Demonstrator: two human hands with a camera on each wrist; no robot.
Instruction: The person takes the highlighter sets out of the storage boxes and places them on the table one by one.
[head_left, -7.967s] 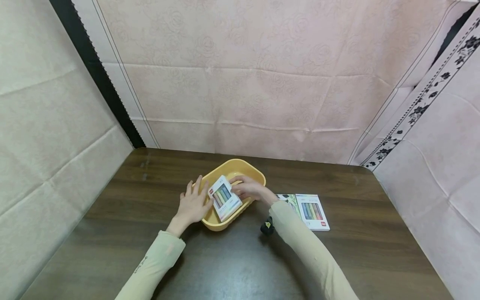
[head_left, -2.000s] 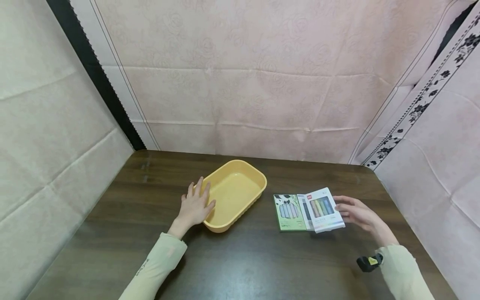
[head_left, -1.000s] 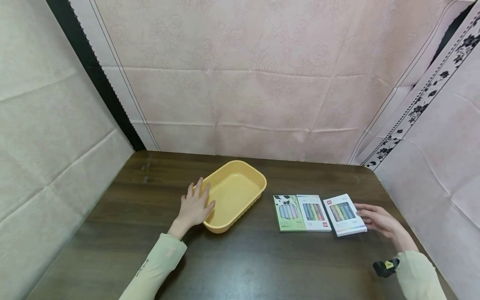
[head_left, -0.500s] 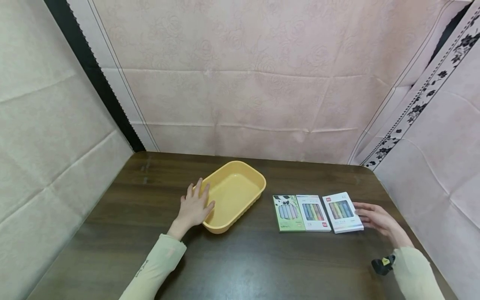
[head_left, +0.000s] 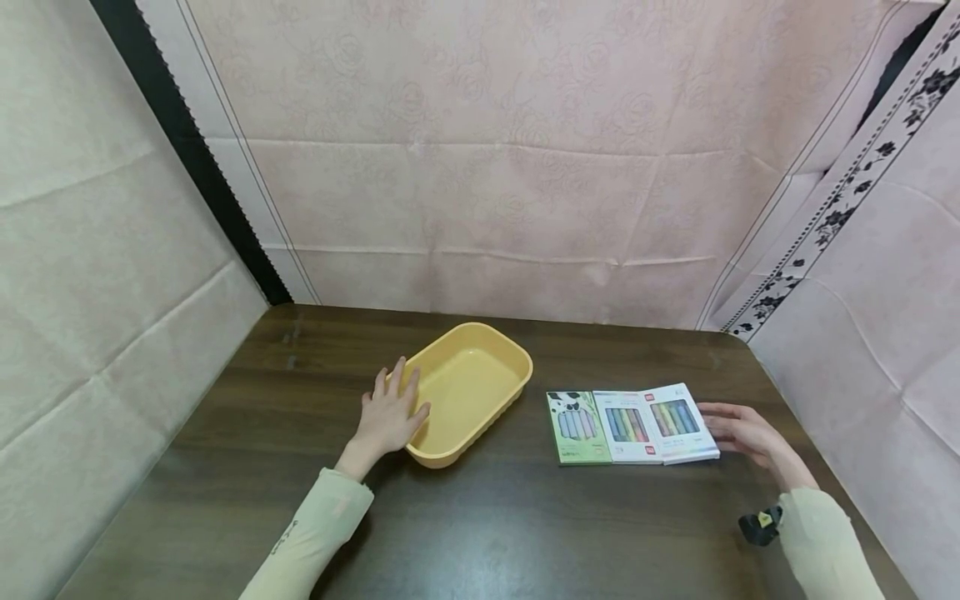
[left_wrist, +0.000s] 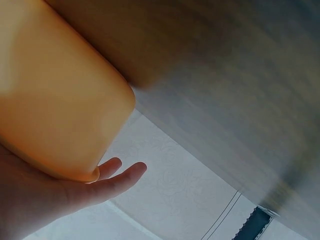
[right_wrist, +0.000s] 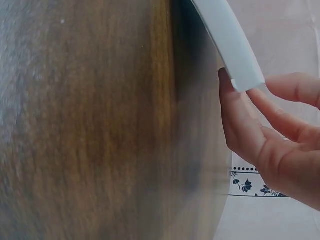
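Observation:
A yellow plastic basin (head_left: pixel 471 379) stands left of centre on the table, nothing inside it. My left hand (head_left: pixel 386 423) rests against its left rim with fingers spread and straight. In the left wrist view, fingers (left_wrist: pixel 117 185) extend past the basin's (left_wrist: pixel 65 100) corner. To the right, my right hand (head_left: pixel 750 437) holds the right edge of a white box (head_left: pixel 681 446) printed with pastel sticks. In the right wrist view that white box's (right_wrist: pixel 235 47) end sits between thumb and fingers. Its left edge overlaps a similar white box (head_left: pixel 624 450), which lies beside a green box (head_left: pixel 583 454) with a cow print.
The dark wooden table (head_left: pixel 525 533) has rounded far corners. Pale patterned cloth (head_left: pixel 480 208) hangs behind it and at both sides. A black device (head_left: pixel 760 527) is worn at my right wrist.
A white box has gone from the basin to the right of the other boxes. In the last second my right hand has shifted it left against its neighbour. The left hand has stayed put.

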